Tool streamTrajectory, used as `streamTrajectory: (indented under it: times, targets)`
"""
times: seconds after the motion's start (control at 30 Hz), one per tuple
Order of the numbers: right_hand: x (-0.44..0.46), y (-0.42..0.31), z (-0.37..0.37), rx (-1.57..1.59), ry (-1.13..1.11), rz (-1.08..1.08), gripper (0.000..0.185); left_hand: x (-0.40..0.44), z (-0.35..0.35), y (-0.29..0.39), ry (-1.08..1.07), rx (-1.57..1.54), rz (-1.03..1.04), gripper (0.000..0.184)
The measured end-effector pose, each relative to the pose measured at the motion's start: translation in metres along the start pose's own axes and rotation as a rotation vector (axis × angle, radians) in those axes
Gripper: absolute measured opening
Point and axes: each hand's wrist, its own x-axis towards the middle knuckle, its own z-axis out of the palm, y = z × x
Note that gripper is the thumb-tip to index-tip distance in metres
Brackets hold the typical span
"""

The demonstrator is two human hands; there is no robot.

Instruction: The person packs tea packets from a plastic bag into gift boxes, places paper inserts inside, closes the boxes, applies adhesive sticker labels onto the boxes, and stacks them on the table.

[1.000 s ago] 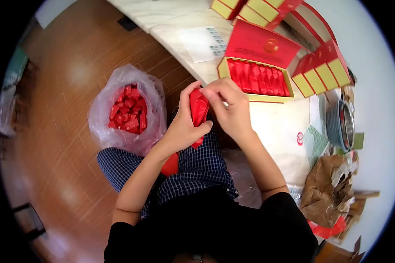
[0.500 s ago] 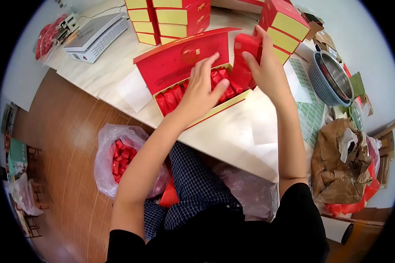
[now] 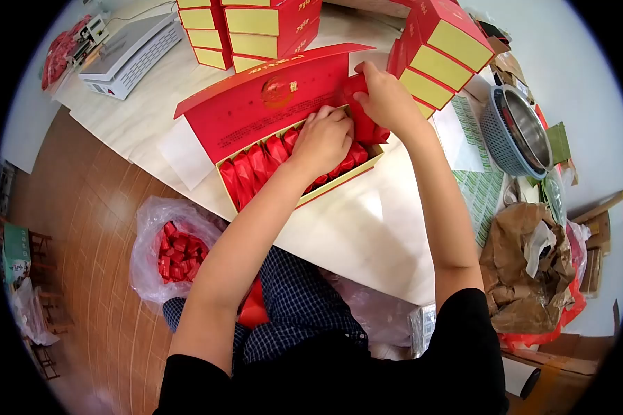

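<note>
An open red gift box [image 3: 270, 97] with a yellow-rimmed tray [image 3: 356, 174] lies on the table, its printed lid raised at the back. Inside stands a row of shiny red packets [image 3: 256, 164]. My left hand [image 3: 325, 140] is over the row with bent fingers closed down among the packets; its fingertips are hidden. At the box's right end, my right hand [image 3: 386, 100] grips the top of a red pouch [image 3: 368, 123], which leans into the tray and is partly hidden by the hand.
Red and yellow boxes [image 3: 266, 31] are stacked behind, with another stack [image 3: 436, 52] at the right. A scale [image 3: 128, 52] stands back left. A clear bag of red packets [image 3: 145, 266] is below the table's left edge. A blue basket [image 3: 504, 138] and brown paper [image 3: 522, 277] lie right.
My left hand has gone from spread above the packets to bent down among them. My right hand has moved left and lower with the red pouch. The view has shifted slightly.
</note>
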Motion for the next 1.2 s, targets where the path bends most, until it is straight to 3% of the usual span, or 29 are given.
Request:
streamTrajectory:
  times: [0.1,0.3,0.5,0.7,0.83,0.9,0.93,0.97,1.03,1.07,1.13,1.17,1.2]
  targets:
    - [0.004,-0.001,-0.001,-0.033,0.049,-0.064,0.039,-0.001,0.003,0.000,0.064,-0.005,0.041,0.008]
    - [-0.008,-0.013,0.000,-0.136,-0.128,-0.067,0.037,-0.001,0.002,-0.003,0.080,-0.006,0.016,0.007]
    - [0.004,-0.002,-0.011,-0.020,-0.352,-0.037,0.030,0.000,0.003,-0.004,0.153,0.036,-0.020,0.005]
    - [-0.005,-0.002,0.000,-0.052,-0.348,-0.007,0.027,0.002,0.004,-0.005,0.215,0.070,-0.027,0.009]
    - [0.001,-0.005,0.014,-0.161,-0.442,-0.002,0.036,0.001,0.006,-0.005,0.241,0.086,-0.013,0.011]
    - [-0.013,-0.001,0.039,-0.127,-0.211,0.088,0.042,0.002,0.005,-0.007,0.262,0.049,-0.041,0.016]
    - [-0.020,0.021,0.066,-0.130,-0.001,-0.114,0.053,0.003,0.003,-0.006,0.262,0.047,-0.043,0.016]
    - [-0.025,0.021,0.076,-0.131,-0.005,-0.115,0.053,0.003,0.000,-0.005,0.343,-0.057,-0.105,0.017]
    - [-0.037,0.010,0.091,-0.061,0.220,-0.045,0.064,0.005,-0.001,-0.005,0.418,-0.168,-0.170,0.019]
    - [-0.035,0.010,0.094,-0.194,0.271,-0.001,0.073,0.006,-0.001,-0.007,0.451,-0.178,-0.183,0.018]
    - [-0.032,-0.004,0.088,-0.141,0.129,0.194,0.073,0.008,0.002,-0.010,0.495,-0.226,-0.148,0.016]
    - [-0.029,-0.010,0.082,-0.106,0.060,0.309,0.071,0.008,-0.001,-0.007,0.437,-0.283,-0.228,0.017]
    - [-0.025,-0.004,0.080,0.057,-0.033,0.391,0.066,0.006,-0.001,-0.008,0.408,-0.270,-0.184,0.016]
